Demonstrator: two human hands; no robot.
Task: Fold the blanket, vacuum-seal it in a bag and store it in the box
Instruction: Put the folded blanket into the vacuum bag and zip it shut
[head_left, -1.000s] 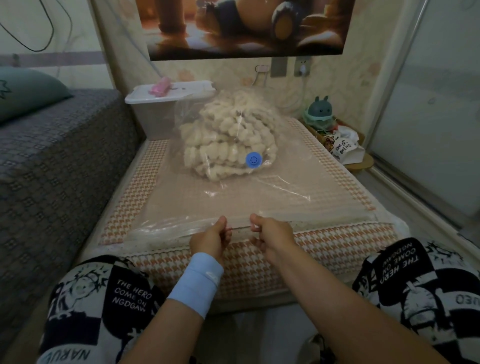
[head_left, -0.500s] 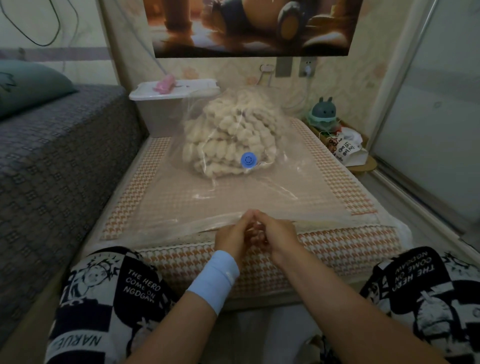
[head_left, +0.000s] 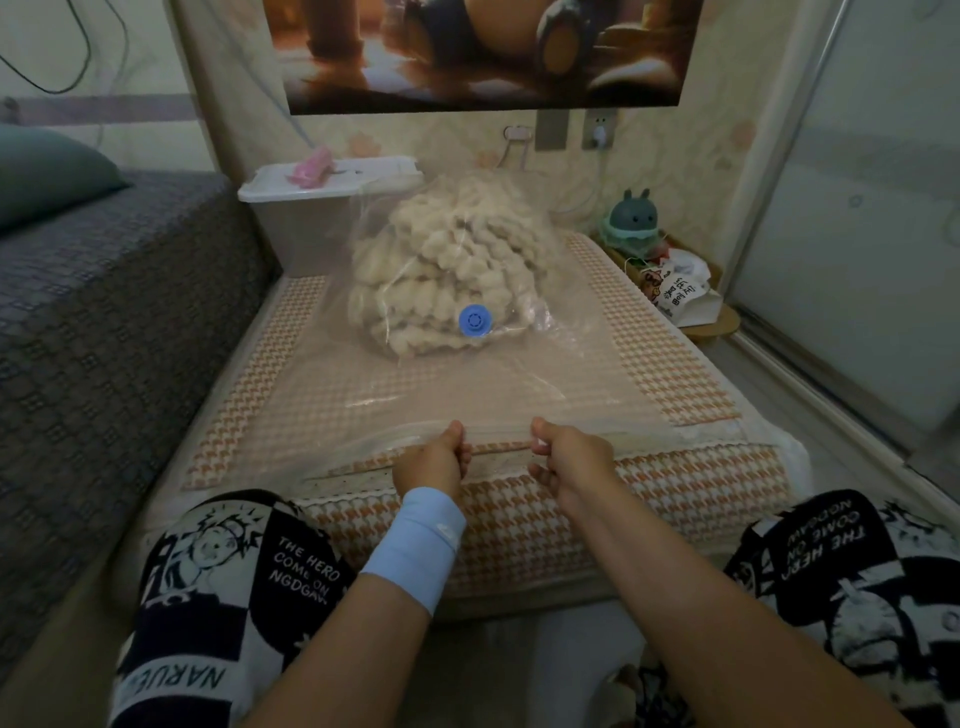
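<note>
A cream knitted blanket (head_left: 447, 270) lies bunched inside a clear vacuum bag (head_left: 467, 384) on a houndstooth mattress (head_left: 675, 364). A round blue valve (head_left: 474, 320) sits on the bag, in front of the blanket. The bag's open end lies along the near edge of the mattress. My left hand (head_left: 434, 460), with a light blue wristband, pinches the bag's zip strip. My right hand (head_left: 569, 457) pinches the same strip a short way to the right. A translucent storage box (head_left: 311, 223) with a white lid stands behind the bag at the back left.
A pink object (head_left: 311, 166) lies on the box lid. A grey patterned bed (head_left: 104, 322) with a teal pillow runs along the left. At the back right a round wooden stand (head_left: 711, 330) holds a green toy figure (head_left: 631, 221) and a printed bag. A sliding door is at the right.
My hands met at the middle of the zip strip half a second ago and have now moved apart along it again. The bag and blanket stay put.
</note>
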